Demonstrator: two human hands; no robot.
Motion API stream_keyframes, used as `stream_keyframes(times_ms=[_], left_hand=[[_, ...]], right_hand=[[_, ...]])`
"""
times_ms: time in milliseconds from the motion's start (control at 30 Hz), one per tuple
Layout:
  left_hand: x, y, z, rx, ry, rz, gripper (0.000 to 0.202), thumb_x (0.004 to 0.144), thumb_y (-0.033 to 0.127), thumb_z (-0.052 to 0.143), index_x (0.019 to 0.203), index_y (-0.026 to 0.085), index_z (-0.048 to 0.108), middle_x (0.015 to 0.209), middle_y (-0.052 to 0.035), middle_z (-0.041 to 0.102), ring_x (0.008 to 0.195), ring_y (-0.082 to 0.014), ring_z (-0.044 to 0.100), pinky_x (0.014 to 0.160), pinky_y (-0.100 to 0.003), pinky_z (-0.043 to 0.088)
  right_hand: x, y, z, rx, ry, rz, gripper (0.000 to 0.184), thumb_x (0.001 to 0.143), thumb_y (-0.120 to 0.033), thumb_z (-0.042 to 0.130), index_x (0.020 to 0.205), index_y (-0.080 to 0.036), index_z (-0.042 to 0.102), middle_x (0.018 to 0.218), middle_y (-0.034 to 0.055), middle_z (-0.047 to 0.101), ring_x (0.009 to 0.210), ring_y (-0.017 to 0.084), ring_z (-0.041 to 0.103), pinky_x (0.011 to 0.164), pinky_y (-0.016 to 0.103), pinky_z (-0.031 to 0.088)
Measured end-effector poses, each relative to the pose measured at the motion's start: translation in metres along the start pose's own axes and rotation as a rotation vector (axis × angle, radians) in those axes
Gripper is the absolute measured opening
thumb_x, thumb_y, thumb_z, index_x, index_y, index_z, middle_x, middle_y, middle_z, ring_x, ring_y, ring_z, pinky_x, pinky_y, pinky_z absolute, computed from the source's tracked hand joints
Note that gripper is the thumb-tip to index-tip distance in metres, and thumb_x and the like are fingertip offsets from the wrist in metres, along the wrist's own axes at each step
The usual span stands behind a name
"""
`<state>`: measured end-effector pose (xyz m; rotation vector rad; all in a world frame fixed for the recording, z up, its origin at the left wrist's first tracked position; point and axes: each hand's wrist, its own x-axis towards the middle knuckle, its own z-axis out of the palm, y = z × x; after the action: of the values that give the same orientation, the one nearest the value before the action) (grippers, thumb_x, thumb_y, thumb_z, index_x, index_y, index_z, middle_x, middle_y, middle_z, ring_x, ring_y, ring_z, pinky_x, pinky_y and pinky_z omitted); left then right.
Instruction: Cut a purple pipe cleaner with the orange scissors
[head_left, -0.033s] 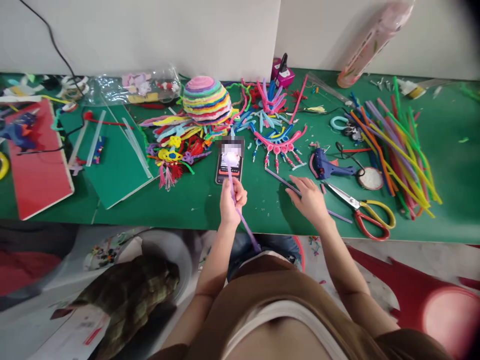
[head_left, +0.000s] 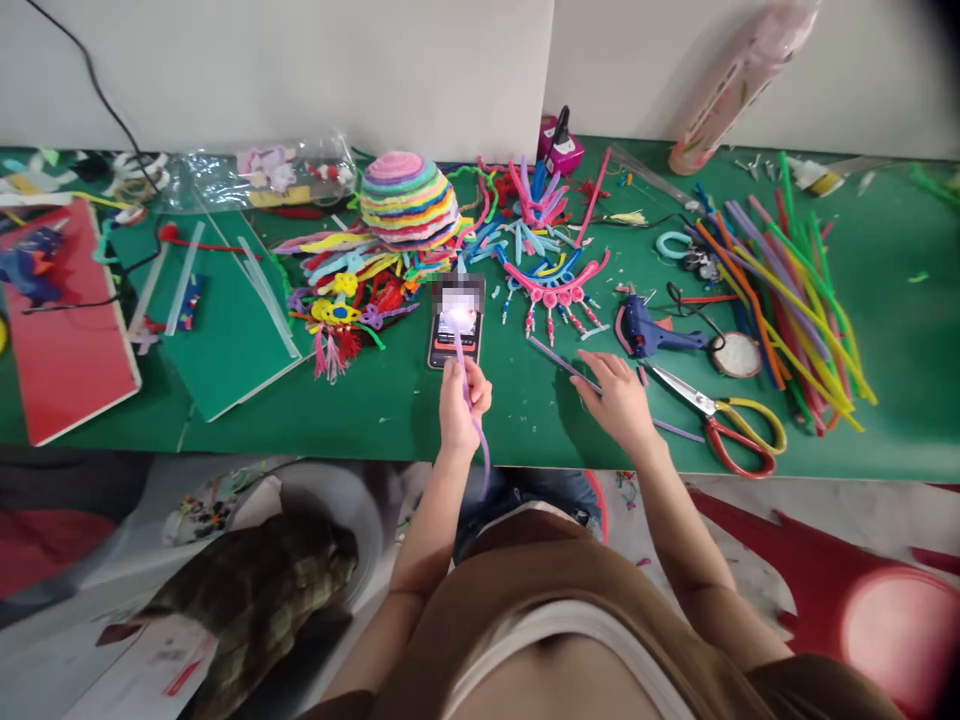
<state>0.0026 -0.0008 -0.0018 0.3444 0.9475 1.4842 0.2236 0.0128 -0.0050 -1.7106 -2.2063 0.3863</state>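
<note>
Two hands: both yours, low over the green table.
Left hand: fingers clamped on a lilac pipe cleaner, its tip up by the phone, probably to match the screen.
Right hand: fingers loosely apart, resting on a purple strip, beside the scissors.

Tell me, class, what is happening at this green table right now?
A person sits at a green table strewn with craft supplies. The left hand holds a purple pipe cleaner in front of a phone. The right hand rests on another purple pipe cleaner, beside scissors and a blue glue gun.
</note>
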Motion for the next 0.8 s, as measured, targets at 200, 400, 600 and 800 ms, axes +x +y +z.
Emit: stream_keyframes(times_ms=[200,400,600,800], left_hand=[[-0.007,-0.016,0.002,0.132,-0.082,0.038,0.030,0.080,0.046,0.067,0.083,0.018,0.056,0.050,0.0079,0.046,0.036,-0.0021,0.033,0.034,-0.013,0.020],[-0.011,-0.027,0.005,0.188,-0.161,-0.015,0.032,0.083,0.050,0.061,0.091,0.020,0.051,0.054,0.0060,0.060,0.030,-0.0048,0.041,0.030,-0.017,0.024],[-0.013,-0.033,0.006,0.191,-0.201,-0.052,0.034,0.082,0.052,0.061,0.087,0.021,0.047,0.052,0.0067,0.061,0.025,-0.0039,0.036,0.027,-0.017,0.015],[-0.010,-0.039,0.000,0.168,-0.172,-0.036,0.029,0.084,0.046,0.059,0.079,0.020,0.046,0.053,0.0060,0.059,0.030,-0.0054,0.040,0.031,-0.018,0.022]], right_hand=[[-0.038,0.052,-0.036,-0.124,0.147,0.290,0.027,0.082,-0.018,0.047,0.102,-0.018,0.064,0.097,0.0104,0.067,0.094,0.024,0.061,0.083,0.034,0.047],[-0.109,0.133,-0.081,-0.462,-0.112,0.739,0.044,0.069,-0.028,0.062,0.111,-0.019,0.057,0.108,0.0223,0.061,0.101,0.037,0.059,0.073,0.045,0.046],[-0.115,0.174,-0.082,-0.319,-0.195,0.627,0.034,0.063,-0.034,0.064,0.094,-0.026,0.057,0.097,0.0149,0.065,0.091,0.033,0.061,0.070,0.042,0.044],[-0.121,0.171,-0.085,-0.288,-0.215,0.624,0.024,0.059,-0.036,0.062,0.079,-0.029,0.050,0.092,0.0140,0.065,0.081,0.030,0.062,0.063,0.041,0.042]])
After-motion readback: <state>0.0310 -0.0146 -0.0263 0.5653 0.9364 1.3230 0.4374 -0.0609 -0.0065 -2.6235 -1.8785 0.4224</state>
